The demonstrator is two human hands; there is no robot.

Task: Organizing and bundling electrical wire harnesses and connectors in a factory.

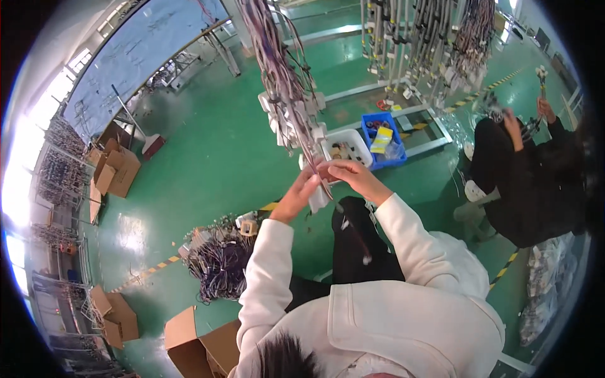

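Observation:
A long wire harness (277, 63) of purple, grey and brown wires hangs down in front of me, with a cluster of white connectors (287, 116) partway along it. My left hand (297, 196) is closed around the wires near the lower end, its thumb laid along them. From the other side, my right hand (356, 179) reaches in with curled fingers on the same wires; part of its grip is hidden. A white connector piece (319, 199) hangs just below the hands.
Beyond my hands stand a white tray (354, 140) of small parts and a blue bin (398, 156). More harnesses (435, 38) hang from a rack. Bundled wires (220, 268) lie at left, near an opened carton (186, 340). At right sits a co-worker (529, 183) handling wires.

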